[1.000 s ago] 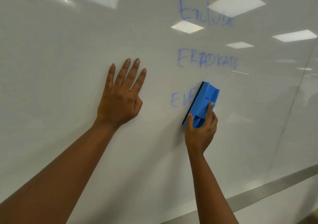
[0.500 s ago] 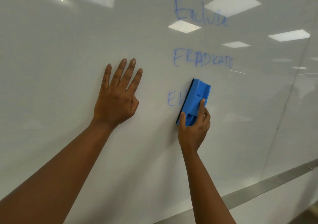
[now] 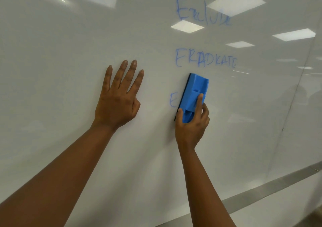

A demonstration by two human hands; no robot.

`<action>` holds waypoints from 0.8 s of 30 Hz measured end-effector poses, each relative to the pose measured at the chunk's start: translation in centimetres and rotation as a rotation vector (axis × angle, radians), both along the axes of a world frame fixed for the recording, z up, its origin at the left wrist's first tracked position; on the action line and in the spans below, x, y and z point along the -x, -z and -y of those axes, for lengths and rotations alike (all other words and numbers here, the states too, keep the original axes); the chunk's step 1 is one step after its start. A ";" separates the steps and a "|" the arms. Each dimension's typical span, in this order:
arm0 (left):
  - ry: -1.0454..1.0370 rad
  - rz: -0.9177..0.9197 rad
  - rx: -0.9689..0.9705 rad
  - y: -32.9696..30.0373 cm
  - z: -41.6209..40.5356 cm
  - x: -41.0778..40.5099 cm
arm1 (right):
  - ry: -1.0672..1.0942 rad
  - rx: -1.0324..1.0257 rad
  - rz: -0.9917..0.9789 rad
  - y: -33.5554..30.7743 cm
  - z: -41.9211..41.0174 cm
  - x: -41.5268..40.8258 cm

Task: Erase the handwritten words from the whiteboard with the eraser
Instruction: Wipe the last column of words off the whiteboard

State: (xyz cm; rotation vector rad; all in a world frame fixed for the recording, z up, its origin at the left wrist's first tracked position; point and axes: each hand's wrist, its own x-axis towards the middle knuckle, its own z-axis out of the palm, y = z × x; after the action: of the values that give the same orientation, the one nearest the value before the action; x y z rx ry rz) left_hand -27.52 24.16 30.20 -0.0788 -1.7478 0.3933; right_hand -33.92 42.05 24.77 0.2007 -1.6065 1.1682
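Against the whiteboard (image 3: 73, 40), in the grip of the right hand (image 3: 190, 129): one blue eraser (image 3: 192, 97), long side roughly upright and leaning a little to the right, its dark felt edge toward the left hand. Lower end of the eraser held; upper end stands free above the hand. Thumb on the eraser's left edge near the bottom, forefinger laid up the raised blue back, remaining fingers curled round the right side.

Just left of the eraser, between the two hands: a single blue letter "E" (image 3: 172, 99), the sole visible remnant of the lowest word, its right side touching or hidden by the eraser's dark edge.

Above the right hand: the word "ERADKATE" (image 3: 205, 60) in blue capitals, whole, close over the top of the eraser. Higher again, well above both hands: the word "Exclude" (image 3: 203, 12), blue, partly washed out by a reflected ceiling light.

Left hand (image 3: 118, 101): open and flat on the board, palm against the surface, four fingers straight and pointing up, slightly spread, thumb tucked in at the right. Holds nothing. Sits level with the eraser, apart from it.

Below and to the right of the right forearm: a grey metal strip (image 3: 271, 186) along the board's lower edge, running upward to the right.
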 end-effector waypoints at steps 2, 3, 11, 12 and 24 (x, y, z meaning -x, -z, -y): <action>-0.001 0.004 -0.002 0.0 0.0 0.0 | -0.006 -0.055 -0.015 0.8 0.0 -0.2; -0.001 0.003 -0.002 0.0 0.0 -0.1 | -0.012 -0.070 -0.017 1.2 -0.2 -0.2; 0.006 0.001 0.002 0.0 0.0 -0.1 | 0.025 0.046 0.057 1.3 -1.7 1.0; 0.005 0.000 0.002 0.0 -0.1 -0.1 | 0.029 0.066 0.063 0.9 -1.5 1.0; -0.011 0.007 0.003 0.1 0.0 -0.1 | -0.016 -0.134 -0.042 2.5 -0.7 -0.2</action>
State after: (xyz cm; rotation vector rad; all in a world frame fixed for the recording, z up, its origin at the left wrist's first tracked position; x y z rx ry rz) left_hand -27.44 24.14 30.07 -0.0729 -1.7555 0.4044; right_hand -33.76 42.72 22.28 0.3227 -1.6501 1.0621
